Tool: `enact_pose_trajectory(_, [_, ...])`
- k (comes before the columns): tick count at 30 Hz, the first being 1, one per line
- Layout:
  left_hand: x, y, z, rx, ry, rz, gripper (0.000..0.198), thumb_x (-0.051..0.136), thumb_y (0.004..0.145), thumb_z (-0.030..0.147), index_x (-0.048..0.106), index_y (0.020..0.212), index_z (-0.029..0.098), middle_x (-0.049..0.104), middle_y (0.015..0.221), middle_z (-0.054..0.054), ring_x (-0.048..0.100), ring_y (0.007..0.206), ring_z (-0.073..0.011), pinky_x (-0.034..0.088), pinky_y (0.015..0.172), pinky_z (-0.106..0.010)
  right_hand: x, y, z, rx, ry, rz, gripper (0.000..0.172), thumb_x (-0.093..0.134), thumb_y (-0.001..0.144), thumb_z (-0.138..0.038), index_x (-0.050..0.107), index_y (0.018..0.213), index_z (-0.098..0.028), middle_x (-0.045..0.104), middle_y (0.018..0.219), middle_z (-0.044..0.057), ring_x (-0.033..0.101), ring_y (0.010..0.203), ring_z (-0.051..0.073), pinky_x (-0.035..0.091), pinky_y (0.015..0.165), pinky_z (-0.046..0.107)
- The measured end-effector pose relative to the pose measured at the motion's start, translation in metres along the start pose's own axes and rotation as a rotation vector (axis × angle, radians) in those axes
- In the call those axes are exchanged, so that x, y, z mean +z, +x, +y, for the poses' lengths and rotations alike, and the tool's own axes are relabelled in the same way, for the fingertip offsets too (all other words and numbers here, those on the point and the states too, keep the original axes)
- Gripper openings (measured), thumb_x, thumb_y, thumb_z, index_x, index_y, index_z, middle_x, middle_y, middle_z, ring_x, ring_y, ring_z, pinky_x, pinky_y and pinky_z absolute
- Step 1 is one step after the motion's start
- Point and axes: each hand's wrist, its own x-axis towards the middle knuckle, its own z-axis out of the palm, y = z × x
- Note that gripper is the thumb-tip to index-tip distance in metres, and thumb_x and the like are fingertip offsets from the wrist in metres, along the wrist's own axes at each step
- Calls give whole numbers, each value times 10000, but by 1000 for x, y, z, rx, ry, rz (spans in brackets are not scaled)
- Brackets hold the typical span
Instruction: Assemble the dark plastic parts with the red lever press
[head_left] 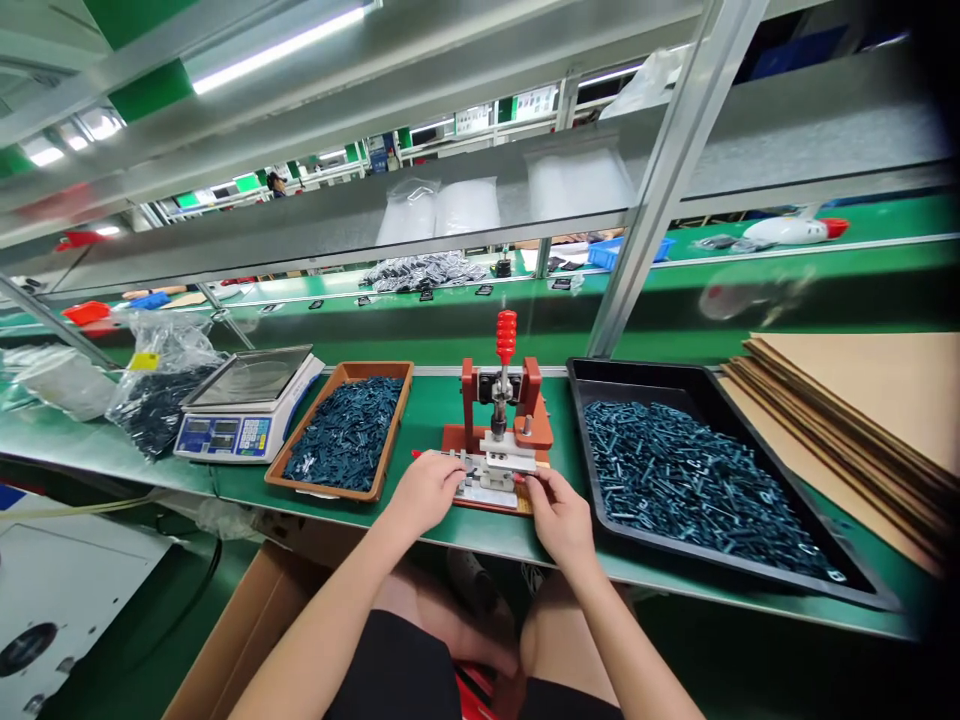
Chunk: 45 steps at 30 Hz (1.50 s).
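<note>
Left hand [424, 492] lies curled over the left side of the metal die block [491, 478] on the bench press [504, 400], with its fingers [450, 468] bent down onto the block. Whether it grips a part or only rests there cannot be determined from this view. Right hand [559, 515] sits at the front right corner of the bench press, with its fingertips [527, 480] against the base; its grip likewise cannot be confirmed. Neither hand touches the red knob [506, 335], which stands upright at the top of the bench press.

The bench press stands on the green workbench [442, 420], directly in front of the person. Immediately left of the bench press is a brown tray [375, 367] holding a heap of small dark teal parts [345, 435]. Immediately right of it is a larger black tray [637, 366] holding similar parts [697, 480]. Farther left of the bench press, beyond the brown tray, are a digital scale [247, 380] and a plastic bag [161, 345]. Farther right, beyond the black tray, lies a stack of cardboard sheets [855, 390].
</note>
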Motion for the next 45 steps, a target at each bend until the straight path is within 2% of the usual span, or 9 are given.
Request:
enact_pose_trajectory(6, [31,33,11,30,124,-41,159,558,924,103,703,951,163,651,1148,-105,565,1107,-273,484,990,-424,1,2,-4,-23,0,-27,310,526,921,-470,671,944,-196,717,883,75,674,748,238,557,724,355])
enact_pose_trajectory(11, [47,40,14,1,158,-102,159,555,920,144,705,971,161,688,1031,-98,611,1030,-275,478,984,-420,-1,2,-6,-29,-33,-39,306,518,911,-461,670,938,-197,716,867,81,668,726,242,559,721,360])
enact_pose_trajectory(19, [43,47,16,-22,220,-196,203,536,911,166,721,995,164,704,1045,-108,631,1023,-290,495,952,-402,-1,1,-6,-33,-52,-47,305,525,912,-462,683,934,-203,719,878,76,666,743,244,548,733,365])
enact_pose_trajectory(24, [44,47,18,-69,230,-176,199,575,877,160,739,991,151,711,1032,-121,645,1015,-292,509,946,-394,-1,1,2,-23,-14,-32,322,559,903,-486,703,946,-202,717,943,78,664,848,257,535,798,375])
enact_pose_trajectory(28, [36,48,16,-25,168,-248,230,742,832,297,755,1020,166,717,1076,-105,641,1065,-300,511,969,-392,-5,3,7,44,5,-103,354,586,878,-524,713,949,-202,717,946,76,662,848,266,529,827,404])
enact_pose_trajectory(30, [31,50,13,-7,156,-314,344,833,762,343,759,1056,182,709,1127,-100,636,1087,-308,514,976,-396,-5,7,4,3,-33,-163,346,571,887,-509,717,964,-205,707,954,76,653,856,267,526,819,407])
enact_pose_trajectory(32, [28,52,10,-5,151,-350,362,860,740,332,763,1060,194,708,1143,-93,638,1087,-306,518,972,-392,-1,13,0,-62,-82,-191,329,552,884,-478,721,955,-204,695,978,86,644,890,275,523,833,419])
enact_pose_trajectory(39, [32,51,7,28,120,-301,296,838,762,291,764,1034,202,727,1099,-75,643,1083,-292,505,985,-383,20,19,0,-76,-170,-174,386,524,839,-456,743,1034,-206,710,1076,109,626,1015,318,502,953,494])
enact_pose_trajectory(45, [36,49,3,39,121,-283,273,830,764,304,767,1007,196,730,1079,-77,648,1054,-297,504,971,-390,18,18,8,-98,-212,-169,388,526,835,-462,752,1012,-200,719,1065,118,635,1017,328,512,936,502])
